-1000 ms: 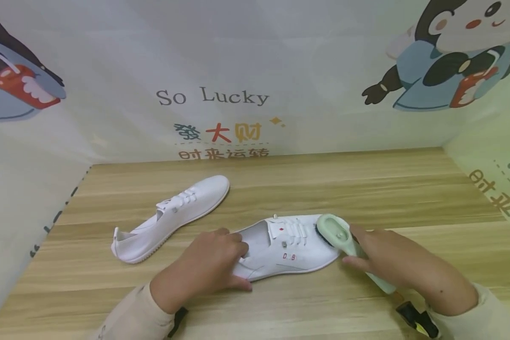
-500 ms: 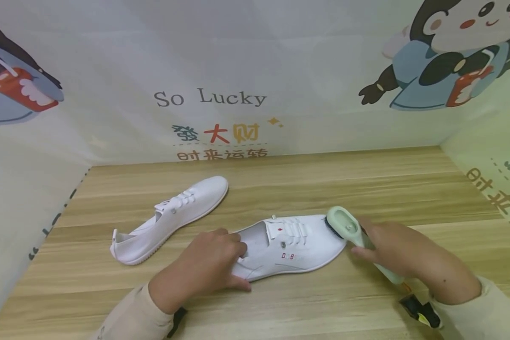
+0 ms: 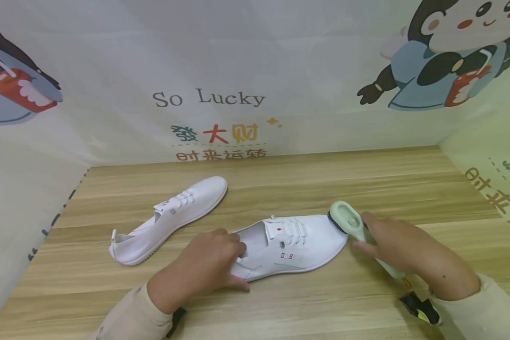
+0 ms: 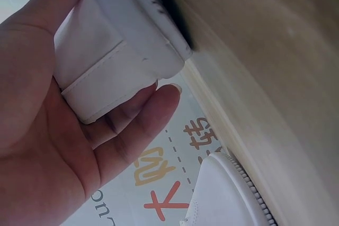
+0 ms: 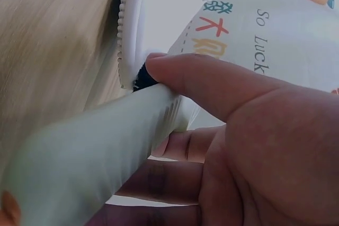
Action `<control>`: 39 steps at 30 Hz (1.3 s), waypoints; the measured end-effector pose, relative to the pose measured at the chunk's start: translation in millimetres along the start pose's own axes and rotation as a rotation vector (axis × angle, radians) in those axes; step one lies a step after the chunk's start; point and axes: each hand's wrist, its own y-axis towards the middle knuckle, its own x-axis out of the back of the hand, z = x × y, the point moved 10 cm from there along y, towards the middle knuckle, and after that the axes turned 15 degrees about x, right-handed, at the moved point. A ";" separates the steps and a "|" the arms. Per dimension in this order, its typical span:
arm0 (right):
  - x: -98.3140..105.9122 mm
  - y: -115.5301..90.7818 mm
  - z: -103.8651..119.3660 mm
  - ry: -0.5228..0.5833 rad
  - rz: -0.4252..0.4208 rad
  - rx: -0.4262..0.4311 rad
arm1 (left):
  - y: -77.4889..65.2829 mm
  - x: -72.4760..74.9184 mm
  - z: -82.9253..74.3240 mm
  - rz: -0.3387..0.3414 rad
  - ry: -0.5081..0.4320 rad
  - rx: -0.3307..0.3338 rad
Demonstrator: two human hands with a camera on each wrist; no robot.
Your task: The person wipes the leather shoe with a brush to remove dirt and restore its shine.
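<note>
Right hand (image 3: 397,243) and pale green brush (image 3: 352,225) have shifted together toward 1 or 2 o'clock since a second ago: the brush head, then over the toe of the white near shoe (image 3: 295,248), is now at the toe's tip. The left hand (image 3: 210,259) and the near shoe hold their places.

The right hand has the handle between its thumb and fingers, parted only by the handle's thickness. The handle slants toward 4 or 5 o'clock, an orange loop (image 3: 407,283) at its end; the dark bristles (image 3: 336,223) face the shoe. The left hand is bent around the near shoe's heel, gripping it, its thumb low on the near side.

The near shoe rests upright on the wooden worktop (image 3: 323,182), between the hands, toe toward 3 o'clock, with white laces (image 3: 296,231) and small red letters (image 3: 290,256) on its side. Pale sleeves (image 3: 480,307) cover both forearms.

Well apart from the right hand, the white far shoe (image 3: 170,222) lies between 9 and 10 o'clock of the near shoe, toe toward 2 o'clock.

At 12 o'clock, behind the worktop, stands a pale backdrop (image 3: 323,71) printed "So Lucky", with a cartoon figure (image 3: 450,61) toward 1 o'clock and part of another toward 10 o'clock.
</note>
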 end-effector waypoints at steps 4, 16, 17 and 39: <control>0.5 0.2 -0.6 -0.010 -0.004 -0.004 | -0.1 -1.0 0.7 0.012 -0.002 0.007; -3.5 3.5 13.9 0.004 -0.026 0.040 | 0.1 -2.1 1.7 0.017 -0.006 0.010; -4.3 3.6 15.5 0.004 -0.023 0.041 | 0.1 -2.4 1.8 0.020 -0.007 0.011; -14.0 3.1 34.0 -0.067 0.030 0.083 | -0.1 -3.4 1.3 0.031 -0.002 0.015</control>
